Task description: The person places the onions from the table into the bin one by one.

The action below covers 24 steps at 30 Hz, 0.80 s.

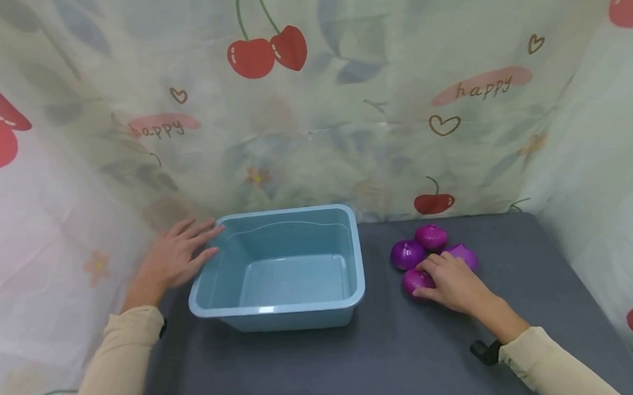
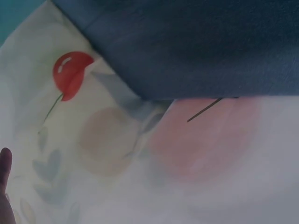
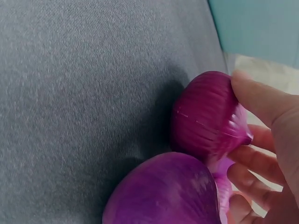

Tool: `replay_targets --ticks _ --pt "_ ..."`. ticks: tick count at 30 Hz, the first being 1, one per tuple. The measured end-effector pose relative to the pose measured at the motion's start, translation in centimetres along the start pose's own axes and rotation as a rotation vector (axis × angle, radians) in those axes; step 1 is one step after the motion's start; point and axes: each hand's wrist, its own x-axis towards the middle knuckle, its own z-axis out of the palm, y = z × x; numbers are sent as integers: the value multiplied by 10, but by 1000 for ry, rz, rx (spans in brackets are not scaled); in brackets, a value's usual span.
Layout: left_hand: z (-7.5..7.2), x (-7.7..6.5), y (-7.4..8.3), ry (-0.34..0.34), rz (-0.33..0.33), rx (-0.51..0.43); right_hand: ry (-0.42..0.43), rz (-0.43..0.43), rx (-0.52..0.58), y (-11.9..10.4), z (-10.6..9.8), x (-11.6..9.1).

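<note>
My right hand (image 1: 452,283) has its thumb and fingers around the nearest red onion (image 1: 415,283), which sits on the table. In the right wrist view, the thumb lies on one side of this onion (image 3: 205,116) and the fingers on the other. Close by are three more purple onions: one at the left (image 1: 408,255), one at the back (image 1: 431,237) and one partly behind the hand (image 1: 463,255). At the left rim of a light blue plastic basin (image 1: 276,310), my left hand (image 1: 174,258) rests with its fingers extended. No onions lie inside the basin.
A dark grey cloth-covered table (image 1: 304,371) bears the basin and the onions. Behind it hangs a cherry-patterned curtain (image 1: 313,132), which also encloses both sides. A black wrist strap (image 1: 486,352) shows below the right hand.
</note>
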Motion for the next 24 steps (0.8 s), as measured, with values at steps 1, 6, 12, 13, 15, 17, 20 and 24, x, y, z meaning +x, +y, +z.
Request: replay_targets --ticks 1,6,12,13,15,17,20,24 --pt "2 0 0 6 0 -14 6 -9 9 -1 1 0" --pt "12 -2 -3 53 0 -55 26 -52 48 -5 6 0" --pt "22 -4 -4 109 27 -40 21 -24 70 -13 13 1" --pt "23 -5 -4 113 29 -42 15 -27 75 -14 14 1" --pt "24 -5 -4 116 22 -56 4 -36 80 -16 15 1" --pt "25 -5 -4 116 7 -71 -6 -38 91 -17 17 1" --pt "25 -4 -4 110 -16 -93 -19 -26 127 -18 19 1" --pt "25 -3 -3 95 -24 -88 -34 -30 176 -19 21 -1"
